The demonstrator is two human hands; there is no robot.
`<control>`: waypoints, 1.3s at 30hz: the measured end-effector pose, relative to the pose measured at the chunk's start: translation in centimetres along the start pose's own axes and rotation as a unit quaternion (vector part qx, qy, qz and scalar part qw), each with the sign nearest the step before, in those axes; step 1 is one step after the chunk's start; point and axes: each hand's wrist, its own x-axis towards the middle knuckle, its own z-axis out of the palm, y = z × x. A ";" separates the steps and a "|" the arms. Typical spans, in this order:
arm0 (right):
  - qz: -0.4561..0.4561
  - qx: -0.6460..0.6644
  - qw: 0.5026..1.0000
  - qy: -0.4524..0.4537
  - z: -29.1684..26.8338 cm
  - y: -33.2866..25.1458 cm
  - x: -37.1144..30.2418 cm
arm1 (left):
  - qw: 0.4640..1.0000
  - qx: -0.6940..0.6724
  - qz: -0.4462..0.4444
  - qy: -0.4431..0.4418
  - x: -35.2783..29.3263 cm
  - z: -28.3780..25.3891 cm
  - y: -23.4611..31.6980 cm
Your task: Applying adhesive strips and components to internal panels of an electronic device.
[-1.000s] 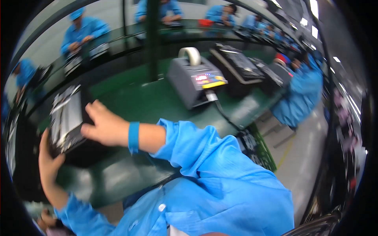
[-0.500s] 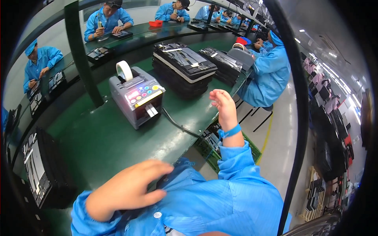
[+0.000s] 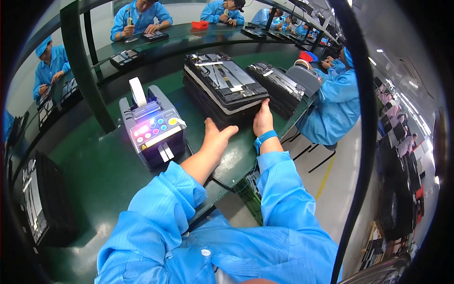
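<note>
A tall stack of black trays (image 3: 227, 113) stands on the green bench, with flat electronic parts and strips on its top tray. My left hand (image 3: 215, 139) is at the stack's front side, thumb and fingers spread, holding nothing. Against the stack's near right corner rests my right hand (image 3: 263, 120), its fingers stretched up along the edge; a blue wrist strap (image 3: 265, 137) circles that wrist. Whether the left fingertips touch the stack I cannot tell. Left of my hands sits a grey tape dispenser (image 3: 158, 128) with a lit button panel, a white roll and a short strip sticking out.
A lower tray stack (image 3: 276, 87) and another tape dispenser (image 3: 302, 78) stand to the right, near a seated person in blue (image 3: 333, 104). More trays (image 3: 40, 203) lie at far left. A green post (image 3: 85, 71) rises from the bench (image 3: 94, 189). A cable runs beside the dispenser.
Both hands have moved forward to the tall tray stack; the left came from close to my body, and the right from beside the bench edge. The view has shifted slightly.
</note>
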 end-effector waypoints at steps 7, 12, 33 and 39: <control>0.037 -0.031 0.999 0.013 -0.4 -1.8 -6.4 | 0.998 0.046 0.029 -0.013 -3.4 0.2 -1.1; -0.029 -0.015 0.995 0.097 -4.0 -3.4 -14.6 | 0.965 0.113 0.008 -0.235 -11.3 -1.9 -1.4; 0.216 0.447 0.833 -0.243 -3.5 -9.7 -11.2 | 0.911 -0.384 0.059 -0.141 -8.0 -1.6 4.3; 0.172 0.403 0.864 -0.246 5.2 -14.2 -15.9 | 0.972 -0.166 0.164 -0.018 -13.3 -5.9 10.0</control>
